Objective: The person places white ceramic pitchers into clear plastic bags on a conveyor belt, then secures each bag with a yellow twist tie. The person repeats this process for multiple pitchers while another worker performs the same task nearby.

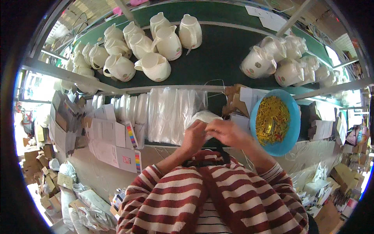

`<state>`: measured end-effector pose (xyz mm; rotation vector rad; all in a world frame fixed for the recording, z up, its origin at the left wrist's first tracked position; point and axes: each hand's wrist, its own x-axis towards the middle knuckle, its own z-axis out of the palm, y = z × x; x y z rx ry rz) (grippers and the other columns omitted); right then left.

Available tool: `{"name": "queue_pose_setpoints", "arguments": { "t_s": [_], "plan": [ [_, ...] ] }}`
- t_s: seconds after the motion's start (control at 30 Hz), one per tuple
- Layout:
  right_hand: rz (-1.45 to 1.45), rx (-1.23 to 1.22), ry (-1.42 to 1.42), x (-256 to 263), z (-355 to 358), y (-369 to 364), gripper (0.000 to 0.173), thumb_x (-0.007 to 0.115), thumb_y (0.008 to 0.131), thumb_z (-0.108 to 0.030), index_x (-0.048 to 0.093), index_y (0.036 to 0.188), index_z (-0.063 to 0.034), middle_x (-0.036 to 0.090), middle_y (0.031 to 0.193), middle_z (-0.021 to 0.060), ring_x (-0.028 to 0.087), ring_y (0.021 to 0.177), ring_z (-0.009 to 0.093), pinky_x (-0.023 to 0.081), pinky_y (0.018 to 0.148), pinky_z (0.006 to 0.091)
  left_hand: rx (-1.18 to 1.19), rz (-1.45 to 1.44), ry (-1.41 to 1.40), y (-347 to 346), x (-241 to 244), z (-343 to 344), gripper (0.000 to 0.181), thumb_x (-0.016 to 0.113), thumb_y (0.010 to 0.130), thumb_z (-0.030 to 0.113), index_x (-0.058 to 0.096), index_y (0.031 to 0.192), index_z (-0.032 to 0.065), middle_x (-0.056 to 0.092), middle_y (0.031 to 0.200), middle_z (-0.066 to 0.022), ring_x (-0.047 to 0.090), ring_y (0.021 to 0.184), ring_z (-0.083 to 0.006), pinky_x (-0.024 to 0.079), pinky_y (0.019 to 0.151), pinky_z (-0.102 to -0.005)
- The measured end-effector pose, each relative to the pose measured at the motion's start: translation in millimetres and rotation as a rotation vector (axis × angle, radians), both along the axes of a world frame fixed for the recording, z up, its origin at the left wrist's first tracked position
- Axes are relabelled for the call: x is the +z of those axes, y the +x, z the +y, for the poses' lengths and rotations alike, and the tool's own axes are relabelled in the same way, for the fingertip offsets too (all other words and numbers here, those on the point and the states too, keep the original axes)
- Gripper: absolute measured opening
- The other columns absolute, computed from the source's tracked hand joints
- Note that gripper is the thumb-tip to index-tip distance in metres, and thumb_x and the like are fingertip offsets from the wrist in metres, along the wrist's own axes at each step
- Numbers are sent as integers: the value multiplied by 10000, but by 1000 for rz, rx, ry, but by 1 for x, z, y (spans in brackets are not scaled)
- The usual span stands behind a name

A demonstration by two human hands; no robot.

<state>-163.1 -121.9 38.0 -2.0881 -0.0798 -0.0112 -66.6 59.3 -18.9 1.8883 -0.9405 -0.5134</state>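
Close to my chest, a white pitcher [204,116] sits in a clear plastic bag, mostly hidden behind my hands. My left hand [195,138] grips the bag's near side with curled fingers. Against it, my right hand [226,133] pinches at the same spot, slightly blurred, so the exact finger contact is hard to see. A stack of clear plastic bags [169,117] lies just left of the pitcher. To the right, a blue plastic basin [295,128] holds many short yellow strips [271,117] that look like twist ties.
On the dark green conveyor belt [216,55] beyond, several unbagged cream pitchers [168,44] stand left and bagged pitchers [258,63] right. Flattened printed cartons [108,134] lie at left. A metal frame rail [73,77] crosses there. Cardboard pieces [236,99] lie beside the basin.
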Motion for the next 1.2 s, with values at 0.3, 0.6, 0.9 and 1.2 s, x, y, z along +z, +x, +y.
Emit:
{"name": "queue_pose_setpoints", "arguments": {
  "t_s": [0.3, 0.6, 0.9, 1.2],
  "plan": [
    [203, 414, 226, -112, 2, 111, 430, 646, 1010, -458, 740, 1080, -44, 702, 989, 119, 623, 871, 210, 510, 828, 399, -795, -376, 38, 52, 110, 1, 233, 715, 788, 16, 674, 999, 105, 659, 965, -89, 694, 920, -313, 587, 775, -415],
    [74, -550, 81, -88, -5, 4, 342, 663, 986, -353, 684, 903, -22, 652, 761, 192, 671, 698, 283, 494, 645, 450, 32, 11, 279, 29, 66, -9, 180, 757, 837, 69, 648, 969, 16, 674, 837, -119, 651, 704, -246, 520, 669, -345],
    [34, -1411, -412, -70, -140, -164, 107, 727, 878, -66, 677, 967, -33, 698, 895, 142, 680, 829, 330, 542, 734, 438, -40, -52, 189, 17, 43, -30, 158, 752, 855, 62, 631, 942, 8, 642, 904, -143, 646, 735, -284, 517, 692, -375],
    [506, -1365, -390, -101, -202, -202, 128, 747, 843, -121, 719, 864, 2, 735, 941, 223, 715, 893, 391, 543, 773, 491, -226, -212, 259, 15, 32, -40, 242, 653, 896, 59, 644, 1137, 49, 590, 1141, -185, 638, 1034, -421, 556, 858, -467]
  ]
}}
